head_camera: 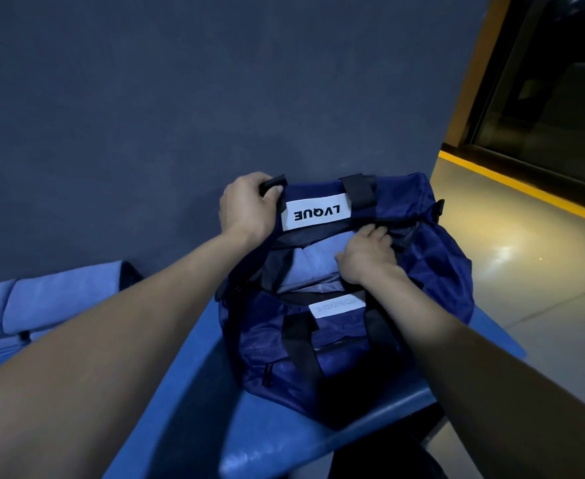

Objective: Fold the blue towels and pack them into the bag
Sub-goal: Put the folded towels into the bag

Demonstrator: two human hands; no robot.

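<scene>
Navy nylon bag sits on a blue chair in the head view, its mouth open. The left hand grips a black strap at the far rim. The right hand has its fingers curled on the zipper edge. One folded blue towel lies inside already. More blue towels remain on the seat at left, well apart, so I judge the packing is only partly done.
</scene>
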